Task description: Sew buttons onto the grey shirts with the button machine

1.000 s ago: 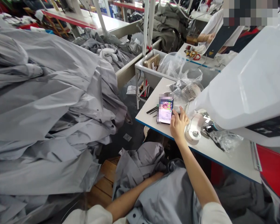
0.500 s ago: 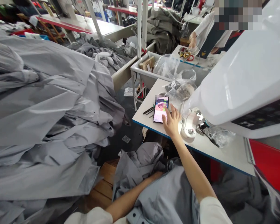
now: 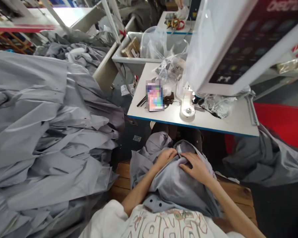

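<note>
A grey button-front garment (image 3: pixel 175 180) lies bunched on the person's lap, the left hand (image 3: pixel 166 158) curled over a fold with fingers together, the right hand (image 3: pixel 195 168) spread and pressed on the smooth woven cloth just beside it. Ahead stands a white blue-edged table (image 3: pixel 225 127) bearing a pixelated phone (image 3: pixel 154 96) and crinkled clear plastic (image 3: pixel 218 105), a glossy white machine housing (image 3: pixel 197 56) overhanging it; a large heap of grey fabric (image 3: pixel 39 132) slumps leftward, beside wooden slats (image 3: pixel 123 175)

Head-worn camera, looking forward and down
From the person's head, close above the grey garment (image 3: pixel 176 178) on the lap, facing the white worktable's (image 3: pixel 221 125) near edge.
</note>
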### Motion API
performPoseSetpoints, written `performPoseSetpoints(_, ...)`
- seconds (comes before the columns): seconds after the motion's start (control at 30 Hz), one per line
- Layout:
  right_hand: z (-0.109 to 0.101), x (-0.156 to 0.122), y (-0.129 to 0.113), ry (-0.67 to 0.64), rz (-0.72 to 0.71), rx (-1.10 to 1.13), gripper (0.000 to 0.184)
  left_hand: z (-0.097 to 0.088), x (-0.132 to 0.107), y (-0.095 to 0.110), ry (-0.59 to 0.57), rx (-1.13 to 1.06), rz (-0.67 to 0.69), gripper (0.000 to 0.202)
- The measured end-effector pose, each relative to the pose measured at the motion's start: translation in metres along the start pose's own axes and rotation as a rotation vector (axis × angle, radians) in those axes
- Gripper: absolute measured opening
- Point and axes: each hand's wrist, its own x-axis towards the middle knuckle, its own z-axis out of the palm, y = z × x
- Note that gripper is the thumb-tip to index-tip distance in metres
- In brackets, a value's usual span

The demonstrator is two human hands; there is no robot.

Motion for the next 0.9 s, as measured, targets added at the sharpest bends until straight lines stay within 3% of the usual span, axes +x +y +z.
performPoseSetpoints(0.07,-0.003,-0.021,0.005,0.033,0.031,-0.015,0.024,-0.006,0.002,0.005,-0.063,0.006,0.020,0.026)
performPoseSetpoints(0.13,-0.017,-0.039,0.004,0.121,0.013,-0.025,0.020,-0.018,0.002,0.016,-0.040,0.022,0.021,0.027)
performPoseSetpoints(0.27,-0.063,-0.081,-0.003,0.368,-0.070,0.001,0.009,-0.056,0.001,0.040,0.164,0.099,0.008,0.030)
performPoseSetpoints(0.33,-0.077,-0.105,-0.005,0.416,-0.057,0.026,0.009,-0.075,0.003,0.042,0.238,0.166,-0.009,0.032)
performPoseSetpoints(0.4,-0.078,-0.128,-0.006,0.297,0.027,0.029,0.008,-0.089,0.007,0.035,0.239,0.246,-0.038,0.032)
performPoseSetpoints(0.53,-0.062,-0.157,-0.003,-0.174,0.203,0.046,0.025,-0.094,0.013,0.014,0.127,0.443,-0.057,0.025)
performPoseSetpoints(0.6,-0.059,-0.160,0.000,-0.269,0.227,0.091,0.029,-0.087,0.011,0.012,0.138,0.561,0.035,0.023)
performPoseSetpoints(0.63,-0.060,-0.159,0.002,-0.232,0.235,0.092,0.030,-0.083,0.008,0.014,0.168,0.612,0.101,0.025)
performPoseSetpoints(0.77,-0.059,-0.131,0.021,0.202,0.265,-0.130,0.038,-0.066,-0.013,0.036,0.308,0.701,0.321,0.032)
performPoseSetpoints(0.83,-0.048,-0.111,0.039,0.226,0.273,-0.226,0.052,-0.060,-0.024,0.044,0.240,0.693,0.383,0.026)
performPoseSetpoints(0.9,-0.033,-0.091,0.058,0.073,0.284,-0.209,0.054,-0.053,-0.032,0.043,0.049,0.680,0.378,0.017)
